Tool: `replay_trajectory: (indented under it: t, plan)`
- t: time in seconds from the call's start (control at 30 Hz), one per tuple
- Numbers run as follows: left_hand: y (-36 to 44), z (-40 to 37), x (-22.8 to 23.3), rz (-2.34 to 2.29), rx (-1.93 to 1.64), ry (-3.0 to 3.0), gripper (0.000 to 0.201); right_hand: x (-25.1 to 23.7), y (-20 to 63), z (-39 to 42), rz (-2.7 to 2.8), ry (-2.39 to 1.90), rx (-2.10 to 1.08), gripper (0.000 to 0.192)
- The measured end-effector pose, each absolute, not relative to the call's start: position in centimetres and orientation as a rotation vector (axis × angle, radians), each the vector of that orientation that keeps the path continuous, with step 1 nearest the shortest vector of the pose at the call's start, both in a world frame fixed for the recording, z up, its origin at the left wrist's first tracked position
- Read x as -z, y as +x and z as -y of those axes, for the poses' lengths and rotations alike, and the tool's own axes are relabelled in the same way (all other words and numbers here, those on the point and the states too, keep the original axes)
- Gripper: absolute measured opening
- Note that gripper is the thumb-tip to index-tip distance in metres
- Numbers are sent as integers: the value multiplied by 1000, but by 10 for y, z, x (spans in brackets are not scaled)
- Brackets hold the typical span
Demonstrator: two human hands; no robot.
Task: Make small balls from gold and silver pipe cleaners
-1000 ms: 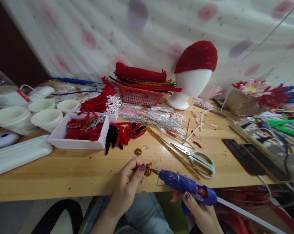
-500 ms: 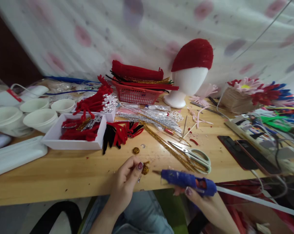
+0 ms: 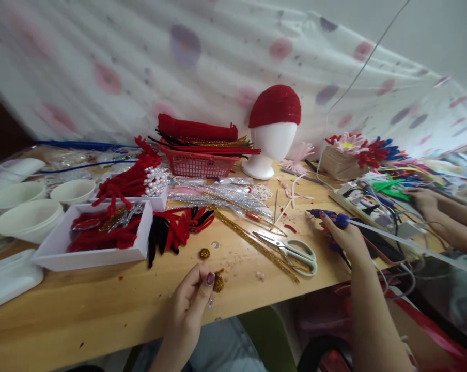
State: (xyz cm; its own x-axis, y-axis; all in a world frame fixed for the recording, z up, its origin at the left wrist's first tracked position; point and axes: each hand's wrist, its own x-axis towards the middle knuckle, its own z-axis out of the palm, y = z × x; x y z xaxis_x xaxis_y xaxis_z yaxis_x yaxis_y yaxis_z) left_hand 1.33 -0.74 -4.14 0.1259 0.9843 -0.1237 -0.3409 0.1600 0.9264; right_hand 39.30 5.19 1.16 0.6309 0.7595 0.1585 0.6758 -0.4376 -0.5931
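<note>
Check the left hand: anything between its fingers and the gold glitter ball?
Nothing visible. The left hand already pinches the gold glitter ball at its fingertips, above the table edge. The right hand is far off to the right, with the blue glue gun in its grip.

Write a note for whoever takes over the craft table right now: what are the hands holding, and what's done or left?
Left hand: pinching a small gold glittery pipe-cleaner ball over the wooden table's front edge.
Right hand: gripping the blue glue gun, held out to the right, away from the ball.
Nearby: a second gold ball lies on the table; green-handled scissors lie on gold pipe cleaners.
Another person's hand is at far right.
Done: two gold balls formed. Left: the held ball is joined to nothing visible.
</note>
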Motion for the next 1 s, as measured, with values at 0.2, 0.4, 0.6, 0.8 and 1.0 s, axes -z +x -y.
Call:
replay_trajectory:
  t: [0.2,0.4,0.6,0.8,1.0]
  plan:
    - [14,7,43,-960,-1160,887,48,-9,380,8,982,-2503,180,41]
    - [14,7,40,-971,-1150,886,48,-14,330,-12,1630,-2395,124,36]
    - [11,6,38,-928,-1143,823,49,-16,325,-102,2113,-2286,134,20]
    - [9,4,41,-929,-1125,870,49,-23,333,-114,2448,-2217,237,22]
    - [9,3,39,-924,-1108,858,48,-25,341,-113,2477,-2146,312,18]
